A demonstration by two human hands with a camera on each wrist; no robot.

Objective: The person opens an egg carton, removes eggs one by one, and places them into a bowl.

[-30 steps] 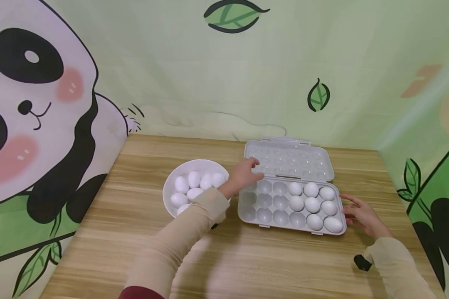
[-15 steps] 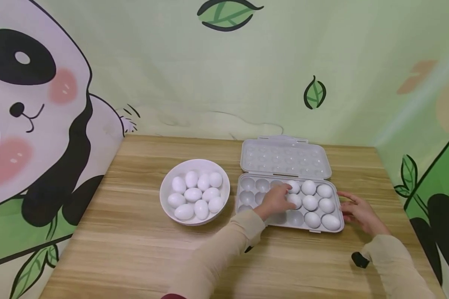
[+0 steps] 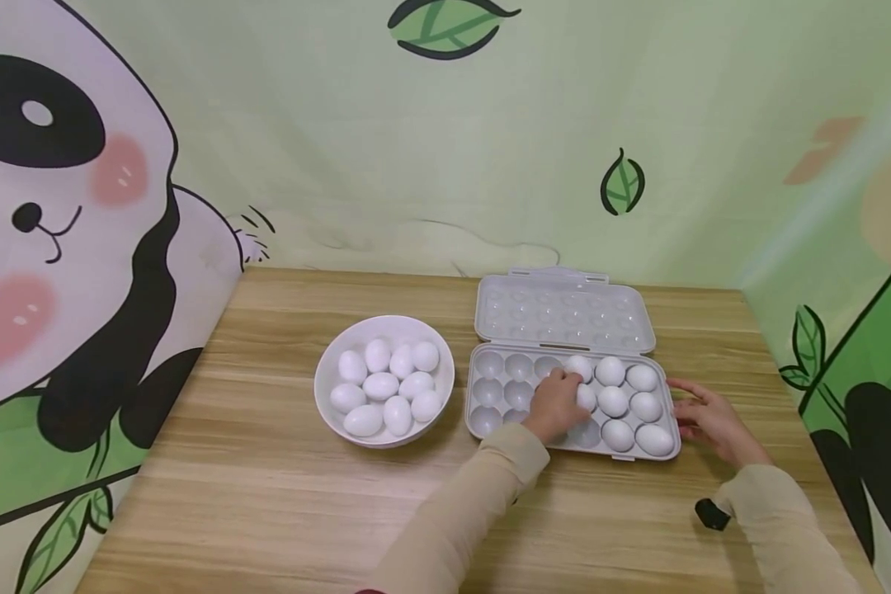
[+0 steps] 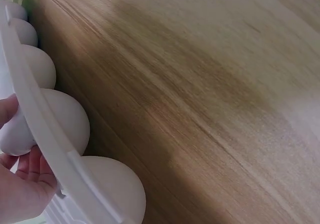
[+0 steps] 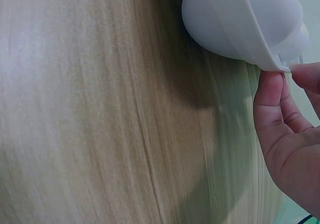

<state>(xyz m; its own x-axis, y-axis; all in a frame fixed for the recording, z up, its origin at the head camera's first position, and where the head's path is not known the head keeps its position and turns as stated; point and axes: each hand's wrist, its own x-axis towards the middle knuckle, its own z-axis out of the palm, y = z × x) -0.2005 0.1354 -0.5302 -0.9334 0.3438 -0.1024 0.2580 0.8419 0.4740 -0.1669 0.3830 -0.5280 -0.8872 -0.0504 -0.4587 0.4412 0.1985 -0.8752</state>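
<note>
Ten eggs (image 3: 380, 386) are lying in the bowl (image 3: 330, 368); the left hand (image 3: 555, 406) is pinching an egg (image 3: 587, 398) in the tray (image 3: 487, 392), a light grip seeming best; the right hand (image 3: 716, 422) is gripping the tray's end, presumably steadying it.

in front of the egg tray (image 3: 519, 364) the bench (image 3: 282, 511) gives wide passage, cut by the left sleeve (image 3: 449, 520) slanting in to the tray and bounded by the right sleeve (image 3: 780, 511). only a thin gap parts the tray from the bowl (image 3: 389, 327). behind the tray, its turned-back lid (image 3: 564, 313) and the backdrop (image 3: 445, 148) block the way. the left fingers (image 3: 560, 381), gripping an egg (image 3: 587, 398), obstruct the middle; the left-end cups (image 3: 487, 393) are reachable from above. right fingers (image 3: 692, 388) block the right end.
</note>
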